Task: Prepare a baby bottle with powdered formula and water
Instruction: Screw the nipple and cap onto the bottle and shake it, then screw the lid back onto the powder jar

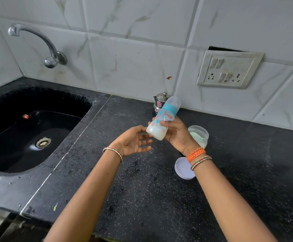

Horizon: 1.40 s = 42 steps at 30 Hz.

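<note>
Item: we are gripping the capped, clear plastic baby bottle (161, 119) of milky liquid, tilted, in our right hand (175, 131), left hand (133, 140) open beside it; a loose collar risks leaking.

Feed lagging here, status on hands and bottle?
Right hand grips capped, tilted clear baby bottle, milky liquid inside. Left hand open beside it. Nothing obstructing.

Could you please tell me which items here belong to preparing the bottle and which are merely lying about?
Job: clear baby bottle with teal collar, in right hand; open clear powder jar; its pale round lid.
Lying about: small steel lidded pot; black sink; chrome tap.
</note>
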Tool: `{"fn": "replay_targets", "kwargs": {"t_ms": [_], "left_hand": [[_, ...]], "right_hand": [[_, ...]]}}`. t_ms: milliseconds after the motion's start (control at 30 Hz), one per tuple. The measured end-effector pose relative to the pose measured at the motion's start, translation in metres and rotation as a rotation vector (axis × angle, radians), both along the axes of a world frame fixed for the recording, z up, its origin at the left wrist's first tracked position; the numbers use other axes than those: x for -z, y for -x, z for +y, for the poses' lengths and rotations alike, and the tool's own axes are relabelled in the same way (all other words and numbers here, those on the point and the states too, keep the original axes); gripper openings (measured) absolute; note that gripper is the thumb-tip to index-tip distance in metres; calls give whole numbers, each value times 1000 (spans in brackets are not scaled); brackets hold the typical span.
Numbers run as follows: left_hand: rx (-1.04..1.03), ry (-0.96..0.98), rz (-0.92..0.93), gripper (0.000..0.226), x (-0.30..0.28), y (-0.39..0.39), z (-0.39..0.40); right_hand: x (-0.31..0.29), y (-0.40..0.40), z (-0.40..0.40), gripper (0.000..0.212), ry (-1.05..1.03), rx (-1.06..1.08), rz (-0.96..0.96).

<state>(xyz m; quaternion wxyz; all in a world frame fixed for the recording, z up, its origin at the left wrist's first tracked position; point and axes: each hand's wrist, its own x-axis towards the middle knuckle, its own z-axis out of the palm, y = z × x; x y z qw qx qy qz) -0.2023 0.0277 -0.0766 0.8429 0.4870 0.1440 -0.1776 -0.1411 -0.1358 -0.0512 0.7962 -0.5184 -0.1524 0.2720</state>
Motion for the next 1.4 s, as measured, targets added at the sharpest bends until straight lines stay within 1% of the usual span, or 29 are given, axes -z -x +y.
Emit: {"fn": "replay_targets", "kwargs": {"t_ms": [33, 133, 167, 233, 300, 400, 433, 500, 600, 667, 767, 867, 933, 967, 1033, 1133, 1200, 1233, 1300, 1367, 1400], "left_hand": [[35, 33, 13, 18, 2, 1, -1], [72, 165, 23, 36, 7, 2, -1], [67, 192, 16, 37, 8, 2, 0], [39, 206, -7, 33, 8, 0, 0], [11, 175, -15, 35, 9, -2, -1], [-26, 75, -42, 37, 14, -7, -2], [-56, 31, -68, 36, 18, -9, -1], [-162, -50, -124, 32, 27, -13, 2], [-305, -133, -165, 26, 36, -18, 10], [-360, -114, -179, 26, 38, -17, 15], [-408, -74, -185, 26, 41, -16, 21], [-429, -36, -187, 26, 43, -11, 22], [-425, -16, -191, 27, 42, -7, 20], [-413, -17, -193, 28, 41, -4, 18], [-374, -27, -189, 28, 40, 4, 14], [-290, -38, -175, 27, 39, 15, 1], [-240, -19, -161, 26, 39, 22, -9], [-223, 0, -153, 27, 39, 24, -15], [-199, 24, -141, 28, 38, 26, -26], [-179, 23, -134, 29, 35, 28, -38], [-170, 21, -136, 29, 34, 29, -43]], "right_hand": [[1, 0, 0, 46, -5, -6, 13], [0, 1, -2, 41, -31, -31, 46], [1, 1, -2, 41, -27, -36, 53], [2, -3, -1, 41, 7, -47, 52], [4, -7, 0, 40, 139, -58, -15], [9, -11, 1, 43, 452, -51, -225], [11, -12, 1, 42, 523, -28, -269], [17, -14, 2, 39, 612, 48, -324], [29, -22, 9, 46, 774, 154, -429], [37, -22, 14, 51, 849, 136, -466], [45, -28, 17, 57, 861, 79, -425], [41, -23, 17, 66, 898, 92, -404], [36, -16, 12, 71, 979, 144, -422], [34, -10, 8, 71, 1047, 159, -456], [31, 10, -5, 64, 1227, 137, -578], [35, 43, -31, 54, 1480, 28, -783], [39, 60, -46, 52, 1617, -21, -846], [41, 64, -52, 56, 1681, -19, -835], [46, 67, -58, 72, 1786, -5, -772], [51, 67, -61, 84, 1820, -21, -666], [53, 66, -62, 87, 1815, -32, -605]]}}
